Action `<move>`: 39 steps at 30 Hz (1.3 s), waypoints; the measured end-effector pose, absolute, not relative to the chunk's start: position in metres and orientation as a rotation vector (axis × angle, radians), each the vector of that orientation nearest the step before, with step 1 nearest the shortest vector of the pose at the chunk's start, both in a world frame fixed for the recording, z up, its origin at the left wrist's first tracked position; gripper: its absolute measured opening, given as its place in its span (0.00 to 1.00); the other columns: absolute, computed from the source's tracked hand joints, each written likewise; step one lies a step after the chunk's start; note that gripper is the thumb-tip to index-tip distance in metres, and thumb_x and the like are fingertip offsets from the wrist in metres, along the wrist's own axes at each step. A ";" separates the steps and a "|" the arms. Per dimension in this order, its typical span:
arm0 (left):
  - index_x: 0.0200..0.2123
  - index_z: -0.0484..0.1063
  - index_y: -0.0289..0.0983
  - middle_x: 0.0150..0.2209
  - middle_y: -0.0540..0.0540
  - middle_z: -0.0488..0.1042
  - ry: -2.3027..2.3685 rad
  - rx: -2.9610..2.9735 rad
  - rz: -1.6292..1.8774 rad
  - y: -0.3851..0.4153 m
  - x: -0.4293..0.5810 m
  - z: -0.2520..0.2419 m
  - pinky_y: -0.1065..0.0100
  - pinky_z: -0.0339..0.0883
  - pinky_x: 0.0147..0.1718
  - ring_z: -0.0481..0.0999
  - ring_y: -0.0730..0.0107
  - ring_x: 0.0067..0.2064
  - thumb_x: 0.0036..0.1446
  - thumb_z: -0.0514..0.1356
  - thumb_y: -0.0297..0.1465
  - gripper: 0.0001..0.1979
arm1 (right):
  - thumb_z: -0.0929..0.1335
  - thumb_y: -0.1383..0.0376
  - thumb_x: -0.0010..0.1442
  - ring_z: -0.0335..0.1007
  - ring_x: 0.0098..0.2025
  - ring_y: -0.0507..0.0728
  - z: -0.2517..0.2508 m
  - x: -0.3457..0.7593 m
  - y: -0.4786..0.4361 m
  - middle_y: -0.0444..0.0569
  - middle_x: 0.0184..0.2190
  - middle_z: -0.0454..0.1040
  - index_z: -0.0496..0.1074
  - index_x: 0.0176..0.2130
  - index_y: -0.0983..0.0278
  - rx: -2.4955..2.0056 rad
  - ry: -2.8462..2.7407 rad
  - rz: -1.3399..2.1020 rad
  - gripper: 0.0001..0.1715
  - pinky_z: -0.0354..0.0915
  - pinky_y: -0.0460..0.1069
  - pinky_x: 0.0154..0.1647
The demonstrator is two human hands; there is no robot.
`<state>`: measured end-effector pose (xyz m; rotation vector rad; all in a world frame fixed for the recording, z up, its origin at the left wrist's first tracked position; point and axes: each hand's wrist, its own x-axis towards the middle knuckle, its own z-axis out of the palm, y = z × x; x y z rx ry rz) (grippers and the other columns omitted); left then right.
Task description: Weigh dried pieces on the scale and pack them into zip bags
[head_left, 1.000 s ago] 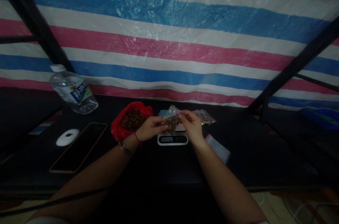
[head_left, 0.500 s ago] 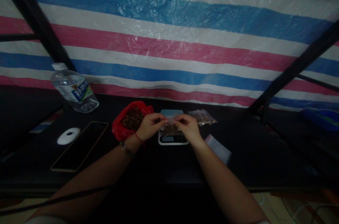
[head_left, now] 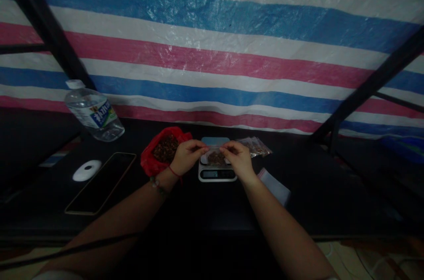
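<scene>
Scale (head_left: 217,177): clock centre, on the table (head_left: 318,196)
Bag (head_left: 216,158): over the scale, between left hand (head_left: 186,156) and right hand (head_left: 239,160)
Sack (head_left: 150,158): 9 o'clock, loose bits (head_left: 165,148) inside
Phone (head_left: 101,183): 8 o'clock from the sack
Bottle (head_left: 96,112): 10 o'clock
Sachets (head_left: 256,147): 2 o'clock
Flat packets (head_left: 274,187): 4 o'clock
Sheet (head_left: 212,61): 12 o'clock, behind the table

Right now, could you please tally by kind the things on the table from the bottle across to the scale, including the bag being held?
Bottle: 1
Phone: 1
White oval object: 1
Red bag: 1
Scale: 1
Held clear bag: 1
Total: 6
</scene>
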<state>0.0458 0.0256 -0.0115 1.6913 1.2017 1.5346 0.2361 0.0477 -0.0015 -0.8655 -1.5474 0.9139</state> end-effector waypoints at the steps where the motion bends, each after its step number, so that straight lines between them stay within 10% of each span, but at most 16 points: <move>1: 0.29 0.77 0.34 0.28 0.45 0.78 1.209 1.704 1.538 0.026 0.046 -0.011 0.71 0.68 0.31 0.75 0.70 0.30 0.49 0.65 0.37 0.11 | 0.73 0.61 0.49 0.69 0.28 0.53 -0.001 0.237 0.048 0.45 0.25 0.74 0.75 0.27 0.63 -0.857 -1.556 0.895 0.07 0.65 0.47 0.30; 39: 0.28 0.78 0.35 0.25 0.47 0.78 1.176 2.164 1.400 0.017 0.039 0.014 0.75 0.66 0.26 0.74 0.74 0.26 0.54 0.63 0.35 0.09 | 0.72 0.65 0.53 0.70 0.29 0.53 0.012 0.244 0.043 0.44 0.25 0.73 0.73 0.25 0.61 -0.685 -1.743 0.669 0.06 0.65 0.49 0.33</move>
